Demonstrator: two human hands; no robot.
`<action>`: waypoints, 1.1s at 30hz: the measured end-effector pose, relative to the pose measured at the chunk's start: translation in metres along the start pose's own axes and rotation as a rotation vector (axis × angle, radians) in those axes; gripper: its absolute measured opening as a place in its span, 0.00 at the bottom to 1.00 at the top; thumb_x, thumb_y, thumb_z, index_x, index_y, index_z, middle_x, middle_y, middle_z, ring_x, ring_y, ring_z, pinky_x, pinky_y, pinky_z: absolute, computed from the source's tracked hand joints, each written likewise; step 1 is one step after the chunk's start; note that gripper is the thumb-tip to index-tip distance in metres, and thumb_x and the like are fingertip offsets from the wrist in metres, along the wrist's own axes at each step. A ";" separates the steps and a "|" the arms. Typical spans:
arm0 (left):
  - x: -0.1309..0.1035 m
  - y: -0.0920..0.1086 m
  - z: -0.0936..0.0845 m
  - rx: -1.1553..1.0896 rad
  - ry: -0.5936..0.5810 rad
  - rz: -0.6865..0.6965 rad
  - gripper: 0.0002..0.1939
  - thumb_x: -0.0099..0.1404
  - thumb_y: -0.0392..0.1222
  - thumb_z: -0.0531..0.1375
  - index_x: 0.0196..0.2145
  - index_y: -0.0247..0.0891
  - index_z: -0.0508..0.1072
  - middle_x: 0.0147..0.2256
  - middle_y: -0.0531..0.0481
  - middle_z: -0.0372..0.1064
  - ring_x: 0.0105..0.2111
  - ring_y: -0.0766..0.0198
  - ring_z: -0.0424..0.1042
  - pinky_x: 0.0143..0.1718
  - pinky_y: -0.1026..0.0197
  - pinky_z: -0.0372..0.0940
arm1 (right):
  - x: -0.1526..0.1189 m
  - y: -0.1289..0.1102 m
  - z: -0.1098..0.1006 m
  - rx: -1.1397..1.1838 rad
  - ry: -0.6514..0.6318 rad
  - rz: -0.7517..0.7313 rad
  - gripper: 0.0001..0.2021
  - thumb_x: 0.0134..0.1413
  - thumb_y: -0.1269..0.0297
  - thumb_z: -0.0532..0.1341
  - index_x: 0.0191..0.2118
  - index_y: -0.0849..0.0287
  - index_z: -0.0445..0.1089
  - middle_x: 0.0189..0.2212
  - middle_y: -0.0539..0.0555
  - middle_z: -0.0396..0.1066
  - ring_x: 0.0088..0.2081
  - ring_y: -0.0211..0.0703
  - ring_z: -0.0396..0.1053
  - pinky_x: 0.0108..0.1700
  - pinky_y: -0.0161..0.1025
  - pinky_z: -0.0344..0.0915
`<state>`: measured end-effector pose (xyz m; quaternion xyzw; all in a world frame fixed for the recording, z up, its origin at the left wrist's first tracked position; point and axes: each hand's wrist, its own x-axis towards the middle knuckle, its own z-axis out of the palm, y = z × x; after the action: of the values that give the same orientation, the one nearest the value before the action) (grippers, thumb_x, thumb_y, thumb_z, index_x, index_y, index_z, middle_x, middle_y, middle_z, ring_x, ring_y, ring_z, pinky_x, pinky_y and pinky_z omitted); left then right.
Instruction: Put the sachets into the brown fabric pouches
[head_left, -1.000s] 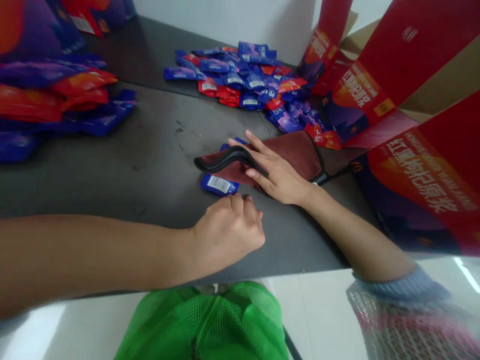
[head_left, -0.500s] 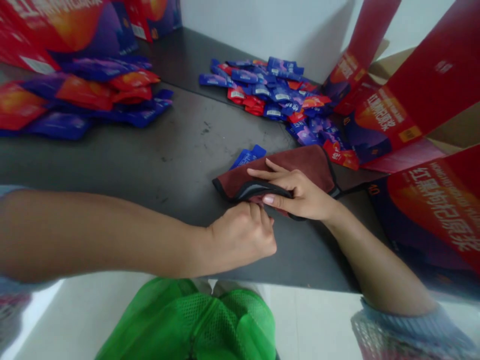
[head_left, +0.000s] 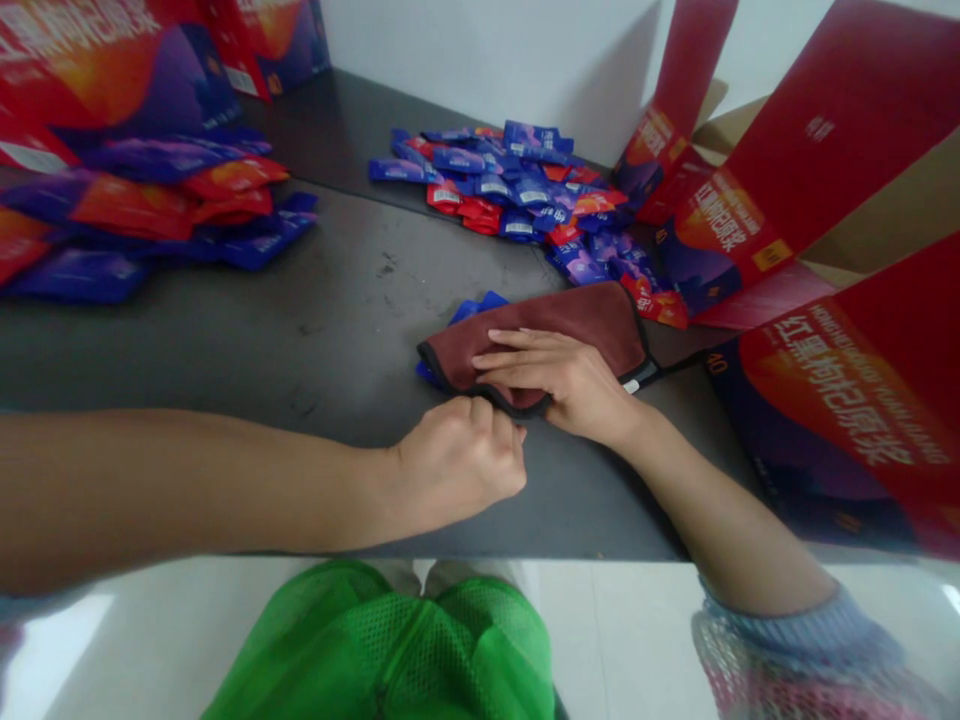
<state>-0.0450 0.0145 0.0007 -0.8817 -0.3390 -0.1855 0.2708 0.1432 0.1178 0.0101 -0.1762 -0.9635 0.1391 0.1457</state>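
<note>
A folded brown cloth (head_left: pixel 577 310) with a black edge lies on the dark grey table. Beneath it is a blue sachet (head_left: pixel 480 303), of which only bits at the far and left sides show. My right hand (head_left: pixel 562 380) rests flat on top of the cloth, fingers stretched out to the left. My left hand (head_left: pixel 469 455) is closed in a fist right at the near edge of the cloth, knuckles up. Whatever its fingers grip is hidden from above.
Blue and red sachets lie in a heap (head_left: pixel 517 185) behind the cloth. Larger pouches (head_left: pixel 142 205) are stacked at the left. Open red boxes (head_left: pixel 742 220) and another printed box (head_left: pixel 840 410) stand on the right. The table's front edge (head_left: pixel 570 556) runs close to my body.
My right hand has flattened onto the cloth, and its near flap, folded up before, now lies down. My left fist stays at the near edge. The whole view has shifted slightly.
</note>
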 end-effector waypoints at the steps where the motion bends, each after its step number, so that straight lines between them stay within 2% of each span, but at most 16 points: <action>1: 0.000 -0.001 0.001 -0.004 0.007 -0.003 0.14 0.68 0.33 0.62 0.24 0.35 0.73 0.20 0.48 0.70 0.20 0.59 0.71 0.20 0.59 0.60 | 0.000 0.004 -0.001 -0.039 0.007 0.016 0.27 0.55 0.81 0.55 0.55 0.53 0.77 0.58 0.50 0.75 0.67 0.49 0.65 0.67 0.53 0.63; 7: -0.001 0.000 0.003 0.027 0.014 -0.016 0.12 0.68 0.31 0.61 0.27 0.28 0.78 0.26 0.41 0.77 0.25 0.58 0.76 0.22 0.60 0.65 | -0.001 0.027 -0.009 -0.196 0.042 0.172 0.29 0.52 0.82 0.56 0.55 0.51 0.78 0.58 0.48 0.75 0.63 0.50 0.70 0.64 0.51 0.67; 11: -0.003 0.003 0.004 0.047 0.035 -0.006 0.11 0.70 0.32 0.61 0.32 0.25 0.80 0.28 0.37 0.79 0.27 0.56 0.78 0.25 0.59 0.69 | -0.004 0.038 -0.008 -0.179 0.093 0.212 0.32 0.49 0.84 0.56 0.57 0.54 0.77 0.58 0.50 0.75 0.63 0.49 0.70 0.64 0.49 0.67; 13: -0.004 0.004 0.005 0.060 0.041 -0.003 0.11 0.70 0.32 0.61 0.32 0.23 0.81 0.28 0.36 0.79 0.27 0.55 0.79 0.25 0.59 0.69 | -0.005 0.038 -0.007 -0.114 0.168 0.237 0.28 0.54 0.81 0.57 0.58 0.55 0.76 0.57 0.52 0.76 0.62 0.49 0.71 0.64 0.47 0.67; 16: -0.004 0.006 0.005 0.087 0.040 0.001 0.11 0.70 0.32 0.61 0.33 0.22 0.81 0.29 0.34 0.79 0.28 0.54 0.79 0.27 0.58 0.70 | -0.001 0.027 -0.003 0.075 0.271 0.258 0.23 0.63 0.70 0.61 0.63 0.52 0.71 0.59 0.51 0.75 0.61 0.46 0.72 0.64 0.45 0.67; 18: -0.003 0.006 0.003 0.096 0.035 -0.001 0.10 0.70 0.32 0.61 0.32 0.23 0.80 0.28 0.35 0.79 0.27 0.54 0.79 0.26 0.58 0.70 | 0.003 0.014 0.001 0.181 0.223 0.191 0.25 0.65 0.65 0.61 0.67 0.50 0.67 0.63 0.51 0.71 0.65 0.45 0.67 0.66 0.46 0.64; 19: -0.002 0.006 0.001 0.088 0.027 -0.002 0.11 0.69 0.31 0.61 0.30 0.25 0.79 0.26 0.37 0.78 0.25 0.55 0.78 0.24 0.59 0.68 | 0.005 0.008 0.004 0.188 0.169 0.144 0.27 0.65 0.65 0.61 0.68 0.50 0.64 0.66 0.51 0.67 0.69 0.46 0.62 0.69 0.48 0.60; 22: 0.000 0.006 -0.003 0.042 -0.024 0.001 0.13 0.67 0.30 0.61 0.24 0.33 0.74 0.20 0.46 0.71 0.19 0.58 0.71 0.18 0.59 0.62 | 0.008 -0.006 0.011 0.067 -0.016 0.069 0.33 0.63 0.72 0.58 0.72 0.47 0.57 0.73 0.51 0.54 0.76 0.49 0.41 0.73 0.59 0.48; 23: 0.000 0.005 -0.003 0.029 -0.039 0.000 0.13 0.67 0.30 0.61 0.23 0.34 0.73 0.19 0.47 0.70 0.19 0.58 0.70 0.18 0.59 0.60 | 0.008 -0.008 0.013 0.023 -0.057 0.070 0.36 0.61 0.75 0.57 0.72 0.46 0.56 0.74 0.51 0.51 0.76 0.49 0.38 0.73 0.61 0.46; 25: 0.000 0.005 -0.003 0.019 -0.047 -0.009 0.13 0.67 0.31 0.61 0.24 0.34 0.73 0.20 0.47 0.69 0.19 0.58 0.71 0.18 0.59 0.60 | 0.008 -0.006 0.015 -0.022 -0.095 0.084 0.40 0.56 0.79 0.55 0.73 0.44 0.54 0.74 0.49 0.50 0.76 0.49 0.38 0.73 0.64 0.46; 28: 0.000 0.006 -0.002 0.041 -0.026 -0.019 0.14 0.69 0.32 0.60 0.25 0.31 0.75 0.22 0.43 0.73 0.22 0.58 0.74 0.21 0.60 0.63 | 0.008 0.004 0.013 -0.046 -0.073 0.103 0.46 0.48 0.84 0.53 0.72 0.43 0.55 0.73 0.47 0.52 0.76 0.48 0.41 0.72 0.62 0.48; 33: -0.001 0.008 0.000 0.107 -0.020 0.003 0.11 0.71 0.32 0.61 0.35 0.22 0.82 0.30 0.33 0.80 0.30 0.53 0.81 0.29 0.58 0.71 | 0.008 0.020 0.006 -0.102 -0.026 0.216 0.45 0.45 0.86 0.50 0.68 0.44 0.63 0.70 0.47 0.59 0.73 0.50 0.51 0.70 0.63 0.53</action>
<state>-0.0402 0.0092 -0.0026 -0.8683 -0.3498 -0.1581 0.3143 0.1401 0.1377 0.0002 -0.2844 -0.9465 0.1070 0.1082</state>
